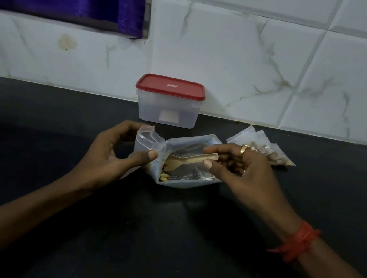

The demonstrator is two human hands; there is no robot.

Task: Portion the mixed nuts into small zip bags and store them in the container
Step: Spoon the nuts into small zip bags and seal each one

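Several filled bags lie on the bench beside the closed container, apparently not yet stored. The left hand fingers pinch an open bag. The right hand fingers pinch a spoon dipped in the nut pouch.

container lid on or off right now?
On. The red lid sits flat and square across the container, with no gap showing at the rim.

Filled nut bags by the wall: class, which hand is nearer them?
Right. The right hand sits just in front of the filled nut bags, partly overlapping them in view; the left hand is beyond the large pouch, well to their left.
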